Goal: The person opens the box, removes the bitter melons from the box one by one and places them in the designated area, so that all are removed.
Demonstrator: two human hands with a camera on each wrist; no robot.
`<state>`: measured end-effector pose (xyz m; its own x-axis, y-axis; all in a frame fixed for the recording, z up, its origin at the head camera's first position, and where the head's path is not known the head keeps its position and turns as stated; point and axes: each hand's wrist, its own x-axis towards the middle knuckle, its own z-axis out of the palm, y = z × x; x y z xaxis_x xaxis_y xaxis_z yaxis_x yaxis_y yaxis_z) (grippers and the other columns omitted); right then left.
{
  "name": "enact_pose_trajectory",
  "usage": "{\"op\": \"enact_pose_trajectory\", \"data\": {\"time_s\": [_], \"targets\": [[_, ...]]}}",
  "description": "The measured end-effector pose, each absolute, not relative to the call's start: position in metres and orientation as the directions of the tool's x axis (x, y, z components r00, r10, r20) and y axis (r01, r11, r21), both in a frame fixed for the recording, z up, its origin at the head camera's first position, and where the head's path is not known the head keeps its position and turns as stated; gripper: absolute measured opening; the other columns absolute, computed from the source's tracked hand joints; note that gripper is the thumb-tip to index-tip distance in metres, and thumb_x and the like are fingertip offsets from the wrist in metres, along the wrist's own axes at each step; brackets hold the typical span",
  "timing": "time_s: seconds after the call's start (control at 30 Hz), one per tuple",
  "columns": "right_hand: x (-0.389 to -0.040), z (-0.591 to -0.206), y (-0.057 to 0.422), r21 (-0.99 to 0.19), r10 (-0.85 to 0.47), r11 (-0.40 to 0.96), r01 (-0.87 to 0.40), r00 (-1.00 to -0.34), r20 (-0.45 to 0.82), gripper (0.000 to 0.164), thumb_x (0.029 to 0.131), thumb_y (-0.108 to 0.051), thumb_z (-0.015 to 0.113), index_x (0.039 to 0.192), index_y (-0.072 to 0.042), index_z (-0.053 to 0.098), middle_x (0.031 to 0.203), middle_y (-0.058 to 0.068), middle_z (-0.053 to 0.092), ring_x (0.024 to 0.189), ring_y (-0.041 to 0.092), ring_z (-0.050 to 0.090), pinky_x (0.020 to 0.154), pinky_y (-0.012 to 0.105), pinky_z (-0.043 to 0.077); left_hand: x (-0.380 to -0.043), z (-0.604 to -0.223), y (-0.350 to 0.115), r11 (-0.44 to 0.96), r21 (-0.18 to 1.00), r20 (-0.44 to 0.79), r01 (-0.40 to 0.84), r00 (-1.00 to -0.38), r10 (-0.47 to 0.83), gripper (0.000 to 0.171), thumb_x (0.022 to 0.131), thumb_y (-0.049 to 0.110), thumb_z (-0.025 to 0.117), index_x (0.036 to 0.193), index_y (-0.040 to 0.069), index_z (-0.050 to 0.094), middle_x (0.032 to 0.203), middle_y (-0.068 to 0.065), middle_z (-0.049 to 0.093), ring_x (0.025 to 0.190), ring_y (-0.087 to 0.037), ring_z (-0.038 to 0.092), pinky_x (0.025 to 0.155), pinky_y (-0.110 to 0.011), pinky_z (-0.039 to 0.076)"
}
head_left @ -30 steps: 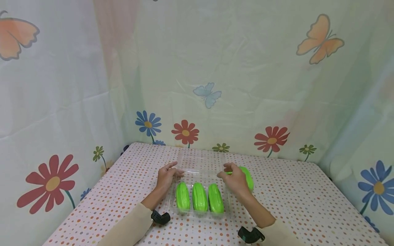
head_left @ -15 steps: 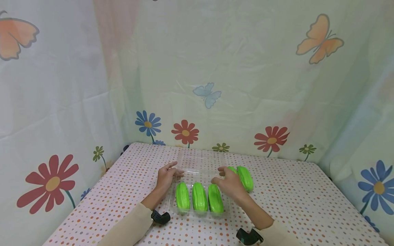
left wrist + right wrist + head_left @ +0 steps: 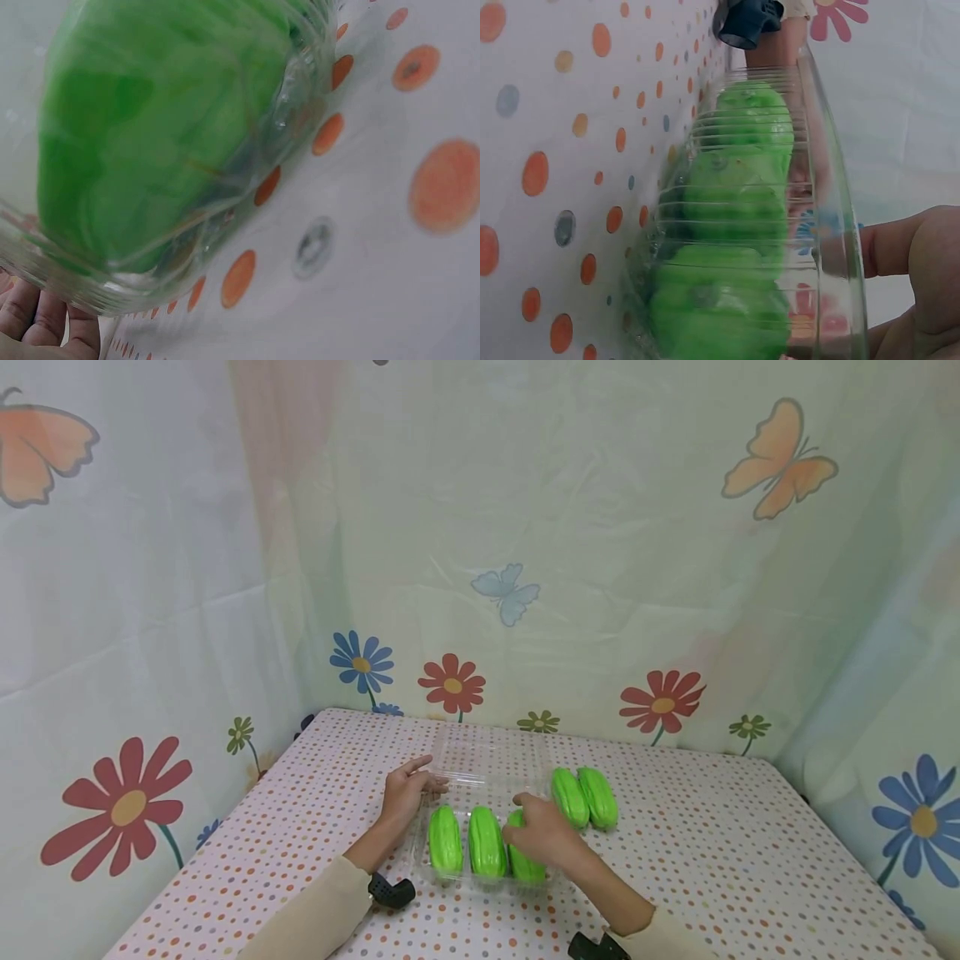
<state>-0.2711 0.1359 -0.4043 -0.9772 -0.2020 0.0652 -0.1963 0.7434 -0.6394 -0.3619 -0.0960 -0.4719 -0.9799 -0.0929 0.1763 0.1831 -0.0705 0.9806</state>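
An open clear plastic box [image 3: 489, 887] with a hinged lid [image 3: 491, 747] folded back lies before me. In it are three bright green, ridged oblong pieces resembling short cucumbers: a left one [image 3: 446, 839], a middle one [image 3: 487, 845] and a right one [image 3: 528, 867]. My left hand [image 3: 405, 795] holds the box's back left corner, its fingers [image 3: 49, 322] close against the plastic in the left wrist view. My right hand [image 3: 546, 833] is over the right green piece, partly hiding it, with index finger and thumb spread apart. In the right wrist view its fingers [image 3: 892, 247] show behind the box wall.
Two more green pieces lie side by side beyond my right hand: a nearer-left one [image 3: 570, 797] and a right one [image 3: 598, 797]. The table [image 3: 712, 860] has a dotted cloth. A flowered curtain [image 3: 570, 568] surrounds it at the back and sides.
My right hand has moved left and toward me, from beside the two loose green pieces to over the right piece in the box. My left hand has stayed put.
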Motion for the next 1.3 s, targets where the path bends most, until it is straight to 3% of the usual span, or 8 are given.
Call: {"op": "enact_pose_trajectory", "data": {"time_s": [0.23,0.37,0.53,0.67,0.77,0.9,1.03,1.3], "targets": [[-0.268,-0.408,0.130,-0.631,-0.243,0.747,-0.209,-0.969,0.033,0.059,0.090,-0.011,0.065,0.139,0.017,0.048,0.073,0.011,0.058,0.049,0.013,0.043,0.049,0.034,0.049,-0.360,-0.470,-0.096,-0.079,0.979,0.179,0.186,-0.980,-0.089,0.049,0.095,0.003,0.054,0.143,-0.004,0.054,0.097,-0.020,0.077,0.083,-0.026,0.077,0.077,-0.037,0.063],[-0.267,-0.411,0.128,-0.613,-0.266,0.759,-0.220,-0.964,0.017,0.051,0.089,-0.007,0.063,0.132,0.018,0.052,0.077,0.014,0.060,0.050,0.013,0.045,0.053,0.034,0.052,-0.360,-0.470,-0.096,-0.080,0.981,0.171,0.178,-0.981,-0.090,0.049,0.094,0.003,0.054,0.143,-0.003,0.054,0.097,-0.020,0.077,0.082,-0.026,0.077,0.077,-0.037,0.063],[-0.266,-0.414,0.126,-0.590,-0.284,0.774,-0.230,-0.959,0.002,0.046,0.085,-0.003,0.062,0.125,0.019,0.054,0.066,0.011,0.056,0.046,0.013,0.043,0.042,0.030,0.044,-0.359,-0.470,-0.096,-0.073,0.982,0.167,0.173,-0.982,-0.089,0.050,0.094,0.004,0.055,0.143,-0.002,0.054,0.098,-0.019,0.077,0.084,-0.027,0.077,0.078,-0.038,0.063],[-0.267,-0.416,0.123,-0.535,-0.320,0.796,-0.283,-0.947,0.026,0.059,0.082,-0.001,0.066,0.131,0.025,0.048,0.093,0.027,0.066,0.060,0.021,0.053,0.054,0.036,0.051,-0.358,-0.472,-0.098,-0.069,0.980,0.179,0.185,-0.980,-0.088,0.049,0.095,0.005,0.055,0.144,-0.004,0.052,0.100,-0.021,0.076,0.088,-0.032,0.076,0.081,-0.041,0.063],[-0.267,-0.419,0.118,-0.461,-0.345,0.825,-0.327,-0.937,0.048,0.064,0.079,-0.001,0.067,0.132,0.027,0.045,0.116,0.035,0.061,0.078,0.028,0.056,0.068,0.043,0.053,-0.357,-0.473,-0.100,-0.074,0.980,0.176,0.182,-0.980,-0.089,0.049,0.096,0.005,0.054,0.144,-0.006,0.051,0.100,-0.023,0.076,0.089,-0.034,0.076,0.080,-0.043,0.063],[-0.267,-0.423,0.111,-0.346,-0.327,0.879,-0.329,-0.943,0.067,0.034,0.078,-0.005,0.067,0.105,0.016,0.060,0.093,0.024,0.062,0.075,0.029,0.054,0.058,0.042,0.050,-0.357,-0.476,-0.103,-0.074,0.983,0.161,0.168,-0.983,-0.087,0.050,0.095,0.004,0.055,0.143,-0.006,0.052,0.099,-0.021,0.076,0.086,-0.030,0.076,0.078,-0.039,0.063],[-0.269,-0.426,0.104,-0.257,-0.301,0.912,-0.318,-0.948,0.107,0.016,0.074,-0.006,0.067,0.082,0.000,0.055,0.075,0.014,0.053,0.072,0.028,0.051,0.049,0.041,0.045,-0.358,-0.476,-0.104,-0.086,0.981,0.166,0.174,-0.982,-0.089,0.052,0.092,0.002,0.056,0.143,-0.005,0.053,0.098,-0.020,0.076,0.084,-0.027,0.077,0.077,-0.037,0.063],[-0.274,-0.423,0.107,-0.230,-0.299,0.919,-0.322,-0.945,0.129,0.021,0.079,-0.008,0.068,0.093,0.007,0.060,0.084,0.019,0.057,0.085,0.037,0.059,0.060,0.048,0.054,-0.357,-0.465,-0.099,-0.097,0.981,0.161,0.165,-0.986,-0.054,0.051,0.093,-0.001,0.054,0.144,-0.004,0.052,0.102,-0.026,0.074,0.091,-0.038,0.075,0.080,-0.045,0.062]]}}
